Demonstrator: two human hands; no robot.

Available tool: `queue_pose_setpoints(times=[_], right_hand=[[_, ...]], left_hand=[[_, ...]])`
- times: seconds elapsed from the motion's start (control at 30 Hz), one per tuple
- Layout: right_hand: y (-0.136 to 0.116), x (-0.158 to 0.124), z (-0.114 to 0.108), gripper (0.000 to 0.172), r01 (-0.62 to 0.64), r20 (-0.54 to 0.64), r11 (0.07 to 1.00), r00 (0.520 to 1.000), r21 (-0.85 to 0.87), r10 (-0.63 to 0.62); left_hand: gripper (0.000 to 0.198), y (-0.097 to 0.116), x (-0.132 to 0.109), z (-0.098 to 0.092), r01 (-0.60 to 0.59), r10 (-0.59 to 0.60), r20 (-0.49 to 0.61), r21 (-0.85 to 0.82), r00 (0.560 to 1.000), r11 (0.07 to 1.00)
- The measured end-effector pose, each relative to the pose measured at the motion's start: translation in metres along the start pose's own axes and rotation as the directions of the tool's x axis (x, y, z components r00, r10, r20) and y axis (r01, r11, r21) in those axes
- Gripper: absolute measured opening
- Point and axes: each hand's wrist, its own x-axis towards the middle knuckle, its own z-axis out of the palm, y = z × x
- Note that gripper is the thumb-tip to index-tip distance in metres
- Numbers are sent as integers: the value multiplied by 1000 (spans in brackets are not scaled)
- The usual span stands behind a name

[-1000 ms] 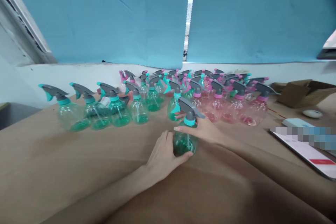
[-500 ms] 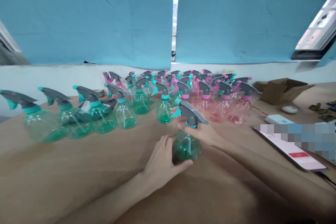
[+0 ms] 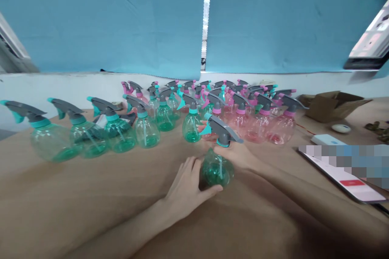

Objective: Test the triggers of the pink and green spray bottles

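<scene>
A green spray bottle [image 3: 217,170] stands on the brown-covered table [image 3: 91,194] in front of me. My left hand [image 3: 186,189] is wrapped round its round body from the left. My right hand [image 3: 237,154] grips its neck just under the grey trigger head [image 3: 223,129], which has a teal nozzle pointing left. Both hands are closed on this one bottle.
Behind it stand several green spray bottles [image 3: 82,137] in a row at left and a cluster of pink spray bottles [image 3: 261,123] at centre right. An open cardboard box [image 3: 331,105], a white round object [image 3: 340,128] and a sheet of paper [image 3: 346,178] lie at right. Blue curtains [image 3: 121,20] hang behind.
The trigger head has turned under my right hand and now sits slightly raised off the bottle's neck. My view swung left and then settled; the left hand stays on the body.
</scene>
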Motion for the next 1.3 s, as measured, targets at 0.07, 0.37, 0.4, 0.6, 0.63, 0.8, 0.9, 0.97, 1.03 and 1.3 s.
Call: queue_pose_setpoints(times=[0.07,0.37,0.4,0.6,0.63,0.8,0.9,0.97,1.03,1.3], right_hand=[[0,1,-2,30,-29,23,999,999,28,29],[18,9,-15,19,-105,-15,994,994,-6,105],[21,9,-16,17,-113,-22,994,993,-12,112],[29,12,-17,16,-151,-32,988,988,-18,151],[29,13,-17,16,-153,-28,988,988,-10,153],[26,12,-18,18,-197,-29,980,980,-13,196],[23,11,-18,16,-193,-33,981,981,-2,193],[22,11,-18,14,-194,-51,981,980,3,194],[21,11,-18,12,-194,-82,981,978,7,194],[27,9,-18,11,-148,-63,989,987,-26,146]], left_hand=[[49,-2,1,-1,-15,15,21,4,1000,1000],[46,-15,2,-1,-48,40,97,84,995,995],[44,-16,1,-1,-53,44,97,92,994,994],[42,-18,1,1,-49,36,98,134,995,990],[42,-18,2,0,-47,32,106,141,994,989],[42,-17,2,0,-56,38,115,158,993,986],[41,-18,2,0,-62,45,105,159,993,985],[42,-18,2,1,-62,44,110,165,993,984],[42,-18,3,1,-59,39,116,176,993,983],[43,-19,3,3,-51,26,122,202,992,978]])
